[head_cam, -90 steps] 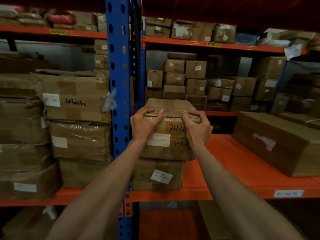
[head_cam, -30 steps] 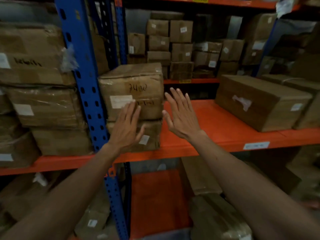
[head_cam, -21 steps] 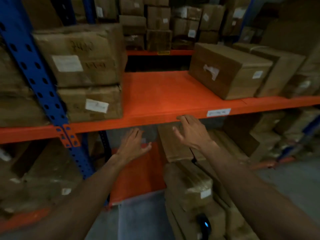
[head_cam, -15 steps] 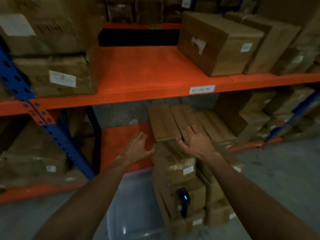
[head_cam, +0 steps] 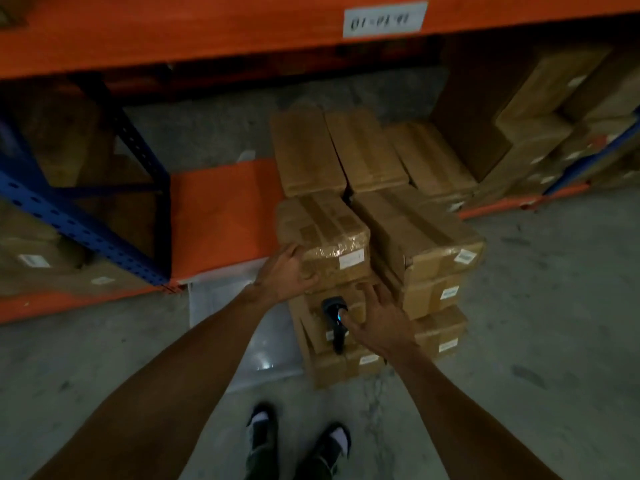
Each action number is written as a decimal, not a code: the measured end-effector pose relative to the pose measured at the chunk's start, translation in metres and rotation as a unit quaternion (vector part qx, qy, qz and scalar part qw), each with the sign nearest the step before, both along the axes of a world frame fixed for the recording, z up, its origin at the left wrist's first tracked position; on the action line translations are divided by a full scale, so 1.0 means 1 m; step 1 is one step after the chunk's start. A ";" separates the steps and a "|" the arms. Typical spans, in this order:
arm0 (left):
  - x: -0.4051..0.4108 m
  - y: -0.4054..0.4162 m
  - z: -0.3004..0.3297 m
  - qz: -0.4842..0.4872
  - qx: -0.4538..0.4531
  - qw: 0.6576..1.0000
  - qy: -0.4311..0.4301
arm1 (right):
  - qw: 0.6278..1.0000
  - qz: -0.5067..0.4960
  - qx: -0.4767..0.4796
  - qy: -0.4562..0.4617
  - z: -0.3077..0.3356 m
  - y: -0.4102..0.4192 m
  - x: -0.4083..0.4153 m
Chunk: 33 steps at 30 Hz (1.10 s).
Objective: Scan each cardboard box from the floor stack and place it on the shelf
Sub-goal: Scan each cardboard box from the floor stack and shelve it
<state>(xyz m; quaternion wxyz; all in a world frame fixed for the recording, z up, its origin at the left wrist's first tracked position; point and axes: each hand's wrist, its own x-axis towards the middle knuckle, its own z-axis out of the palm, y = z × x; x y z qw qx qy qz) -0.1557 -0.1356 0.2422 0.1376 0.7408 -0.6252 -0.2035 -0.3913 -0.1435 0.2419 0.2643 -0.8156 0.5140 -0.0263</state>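
Brown taped boxes, white labels; black scanner, blue light; orange shelf; blue perforated upright

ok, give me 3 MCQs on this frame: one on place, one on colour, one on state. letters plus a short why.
1. Where does the scanner lie?
A. on the shelf beam
B. on a lower box at the front of the floor stack
C. on the bare floor

2. What colour is the shelf beam?
A. orange
B. green
C. white

3. What is the right hand doing?
A. carrying a box
B. pressing on the shelf beam
C. spread open at the scanner, not yet gripping it

Key: 1 B, it sits on a box below the top box. 2 A, the beam with the white label is orange. 3 C, its fingers are spread, while the left hand rests on the top box's corner.
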 end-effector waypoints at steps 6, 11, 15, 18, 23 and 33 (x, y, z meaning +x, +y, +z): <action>-0.001 -0.029 -0.089 -0.029 0.003 0.999 -0.022 | 0.997 -0.054 0.051 -0.005 -0.103 0.007 -0.002; -0.002 -0.053 -0.143 -0.037 -0.028 0.996 -0.074 | 0.994 -0.081 0.070 -0.003 -0.171 0.015 0.005; -0.004 -0.066 -0.167 -0.028 -0.037 0.992 -0.114 | 0.988 -0.113 0.097 -0.029 -0.197 0.017 0.013; 0.001 -0.072 -0.172 -0.009 -0.054 0.992 -0.112 | 0.983 -0.129 0.116 -0.055 -0.204 0.014 0.020; 0.016 -0.078 -0.170 -0.026 -0.027 0.991 -0.125 | 0.959 -0.190 0.171 -0.124 -0.203 0.007 0.029; 0.015 -0.085 -0.178 -0.008 0.013 0.998 -0.061 | 0.849 -0.321 0.203 -0.368 -0.153 -0.045 0.020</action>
